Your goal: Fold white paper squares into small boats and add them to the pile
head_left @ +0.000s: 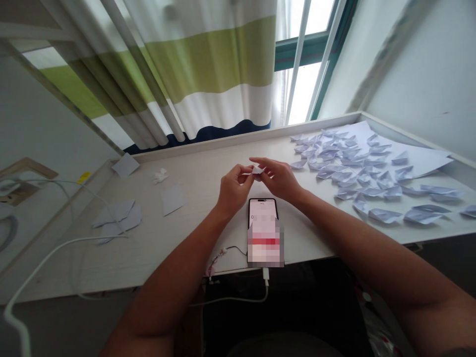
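Between my two hands is a small piece of folded white paper (257,170), held above the desk near its middle. My left hand (235,186) pinches its left side with thumb and fingers. On the other side my right hand (279,177) grips the paper between thumb and fingers, its index finger stretched over the top. The fingers cover part of the paper, so its exact folded form is hard to tell. Just below the hands lies a phone (263,225) with a lit screen. Many folded paper boats (338,153) spread over the desk to the right.
Flat paper squares (173,200) and a stack of paper sheets (119,218) lie on the left, near a crumpled paper (160,176). A white cable (63,245) crosses the left side. Larger white sheets (427,161) rest under the boats. A raised rim (238,141) borders the desk's back.
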Tool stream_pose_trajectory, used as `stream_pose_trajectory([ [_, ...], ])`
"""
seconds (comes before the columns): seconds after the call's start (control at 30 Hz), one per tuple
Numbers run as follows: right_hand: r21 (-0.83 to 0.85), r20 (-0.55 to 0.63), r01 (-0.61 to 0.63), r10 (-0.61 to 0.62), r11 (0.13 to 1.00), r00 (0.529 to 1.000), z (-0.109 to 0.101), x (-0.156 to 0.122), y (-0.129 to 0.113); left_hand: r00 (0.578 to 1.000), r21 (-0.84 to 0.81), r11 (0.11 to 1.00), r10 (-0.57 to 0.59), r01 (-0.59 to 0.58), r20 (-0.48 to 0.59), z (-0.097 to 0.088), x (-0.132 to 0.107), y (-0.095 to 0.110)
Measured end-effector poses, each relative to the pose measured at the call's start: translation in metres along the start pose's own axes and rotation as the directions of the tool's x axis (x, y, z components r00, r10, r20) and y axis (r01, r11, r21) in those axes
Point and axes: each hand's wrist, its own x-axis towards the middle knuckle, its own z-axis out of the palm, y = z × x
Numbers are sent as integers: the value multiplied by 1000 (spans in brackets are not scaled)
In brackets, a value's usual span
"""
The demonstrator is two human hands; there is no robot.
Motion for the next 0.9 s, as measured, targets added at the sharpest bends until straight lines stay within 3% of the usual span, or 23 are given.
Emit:
stream_pose_trajectory([
  [0.17, -163, 20, 10, -7, 987, 1000, 0, -1, 0, 996, 96, 992, 87, -87, 4, 1, -3, 4],
  [0.33, -208, -35, 10, -18, 978, 999, 1, -4, -1, 987, 118, 981, 158, -157, 1, 3, -6, 10],
  [0.43, -188, -60, -11, -1, 982, 998, 2, -5, -2, 997, 18, 997, 81, -81, 3, 3, -6, 14],
  [0.53, -194, -102, -10, -10, 981, 995, 4, -6, -2, 997, -155, 985, -73, 74, 13, 4, -3, 15],
  [0.7, -416, -83, 57, -100, 908, 991, 5, -6, 2, 954, -363, 883, -292, 298, 75, 3, 2, 14],
  [0.8, -499, -61, 82, -129, 863, 990, 4, -5, 5, 934, -425, 833, -339, 354, 112, 2, 3, 15],
  [0.9, -519, -52, 92, -138, 850, 989, 3, -5, 6, 938, -391, 853, -320, 345, 131, 1, 2, 15],
])
